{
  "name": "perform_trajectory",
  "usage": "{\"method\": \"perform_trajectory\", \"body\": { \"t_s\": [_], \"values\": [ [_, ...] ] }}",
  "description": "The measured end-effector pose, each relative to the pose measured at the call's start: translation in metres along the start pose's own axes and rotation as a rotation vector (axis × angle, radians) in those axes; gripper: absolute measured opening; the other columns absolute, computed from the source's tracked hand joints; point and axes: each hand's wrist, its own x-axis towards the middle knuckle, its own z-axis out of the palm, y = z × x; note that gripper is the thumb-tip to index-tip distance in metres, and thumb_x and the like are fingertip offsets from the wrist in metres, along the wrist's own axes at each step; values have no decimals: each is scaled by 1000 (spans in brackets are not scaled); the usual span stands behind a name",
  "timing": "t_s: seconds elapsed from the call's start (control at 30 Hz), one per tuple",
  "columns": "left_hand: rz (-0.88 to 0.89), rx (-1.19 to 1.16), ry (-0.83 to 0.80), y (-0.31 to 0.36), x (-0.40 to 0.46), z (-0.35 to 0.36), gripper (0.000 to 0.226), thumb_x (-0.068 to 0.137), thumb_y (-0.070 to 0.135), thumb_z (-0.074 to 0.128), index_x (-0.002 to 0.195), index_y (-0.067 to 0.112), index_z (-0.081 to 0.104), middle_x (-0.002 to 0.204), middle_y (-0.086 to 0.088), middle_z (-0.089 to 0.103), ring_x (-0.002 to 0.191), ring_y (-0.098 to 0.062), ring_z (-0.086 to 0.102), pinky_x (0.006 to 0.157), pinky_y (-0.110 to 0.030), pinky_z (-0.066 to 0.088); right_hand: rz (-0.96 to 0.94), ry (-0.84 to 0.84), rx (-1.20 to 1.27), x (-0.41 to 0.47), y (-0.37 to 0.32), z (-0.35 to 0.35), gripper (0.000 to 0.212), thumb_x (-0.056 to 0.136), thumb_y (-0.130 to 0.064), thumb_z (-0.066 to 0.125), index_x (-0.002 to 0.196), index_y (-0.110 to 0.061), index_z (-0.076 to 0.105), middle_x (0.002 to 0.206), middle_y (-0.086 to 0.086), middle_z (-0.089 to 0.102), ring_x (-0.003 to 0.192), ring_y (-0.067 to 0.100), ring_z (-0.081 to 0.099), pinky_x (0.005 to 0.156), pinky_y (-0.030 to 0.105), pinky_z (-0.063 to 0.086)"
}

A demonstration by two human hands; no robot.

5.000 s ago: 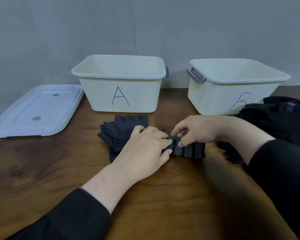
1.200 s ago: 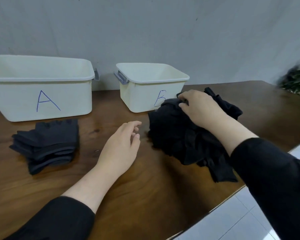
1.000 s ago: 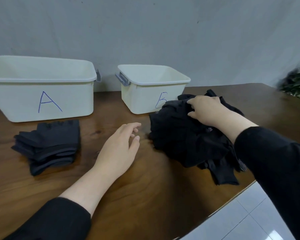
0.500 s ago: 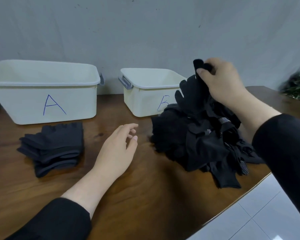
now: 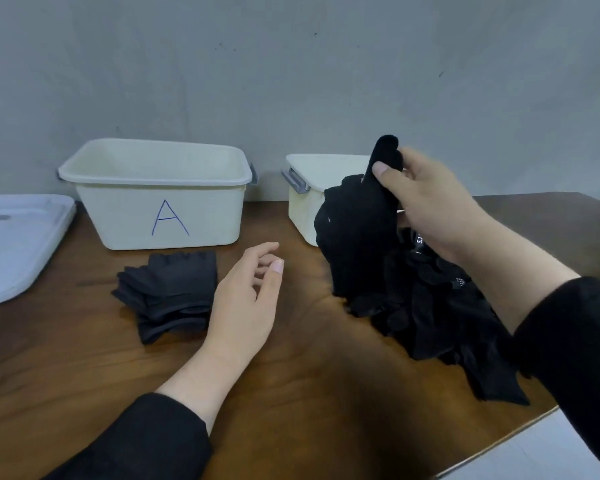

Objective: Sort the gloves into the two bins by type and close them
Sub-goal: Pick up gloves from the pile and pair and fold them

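Note:
Two cream bins stand open at the back of the wooden table: bin A (image 5: pixel 160 216) on the left, bin B (image 5: pixel 309 209) to its right, partly hidden. My right hand (image 5: pixel 426 206) pinches a black glove (image 5: pixel 361 223) by one fingertip and holds it up in front of bin B. Beneath it lies a loose pile of black gloves (image 5: pixel 430 306). A neat stack of dark grey fingerless gloves (image 5: pixel 170 292) sits before bin A. My left hand (image 5: pixel 246 303) hovers between stack and pile, fingers relaxed, holding nothing.
A white lid (image 5: pixel 14 244) lies flat at the table's left end. The table's edge (image 5: pixel 499 438) runs diagonally at the lower right, with tiled floor beyond. A grey wall stands close behind the bins.
My right hand has lifted a black glove out of the pile and holds it up. My left hand has stayed over the table. The view has swung left, showing the lid again.

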Motion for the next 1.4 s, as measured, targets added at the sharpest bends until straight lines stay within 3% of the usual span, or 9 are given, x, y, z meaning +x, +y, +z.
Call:
{"method": "perform_trajectory", "body": {
  "t_s": [0.17,0.23,0.3,0.43,0.6,0.77,1.13,1.27,1.4],
  "values": [
    [108,61,156,-2,-9,-37,20,101,31,49,119,37,56,105,21,64,101,5,58,83,-3,41,45,-145,285,0,-4,44,22,108,-26,45,103,-13,61,95,-5,73,88,13,71,63,27,55],
    [132,102,195,-5,-11,-51,20,102,27,50,119,31,59,105,21,63,102,8,57,84,-1,39,93,-162,288,5,3,62,22,107,-29,47,102,-14,63,100,-1,74,93,20,71,67,38,59],
    [117,156,194,-11,-10,-64,22,102,28,49,120,27,62,106,20,64,103,8,56,85,-1,38,156,-158,115,12,23,82,21,103,-32,51,106,-17,66,106,9,74,88,28,70,79,50,58],
    [64,376,73,-29,-6,-87,23,101,29,51,119,26,65,109,16,64,101,1,56,89,-18,44,174,-143,-428,-6,65,113,43,99,-38,60,139,-27,50,129,-4,61,105,15,61,90,30,47],
    [118,589,-171,-41,-1,-98,21,97,38,57,113,31,70,112,18,65,110,-6,55,101,-34,39,-216,-182,-397,-65,85,138,11,96,-41,61,91,-32,63,89,-17,58,87,4,56,77,24,47],
    [67,811,-447,-48,3,-85,42,96,53,54,136,40,56,146,18,47,137,-8,37,115,-36,22,-314,-379,-528,-80,102,143,20,94,-55,57,92,-37,65,101,-23,54,102,-1,47,92,19,33],
    [-24,864,-344,-68,13,-114,29,96,50,55,119,37,68,135,18,56,125,-9,47,107,-36,25,-265,-303,-473,-80,102,145,19,98,-46,54,91,-34,66,98,-21,57,103,2,51,93,25,37],
    [134,766,-191,-55,8,-107,31,98,46,50,114,31,71,124,15,63,121,-11,52,106,-38,29,-265,-255,-434,-78,104,146,22,100,-41,50,89,-31,66,93,-19,59,97,4,54,91,34,45],
    [206,672,-397,-37,-8,-77,34,100,46,46,124,33,67,130,16,58,120,-7,49,103,-36,37,-238,-212,-414,-77,108,147,25,100,-39,52,90,-26,70,90,-16,61,92,6,55,83,33,49]
  ]
}}
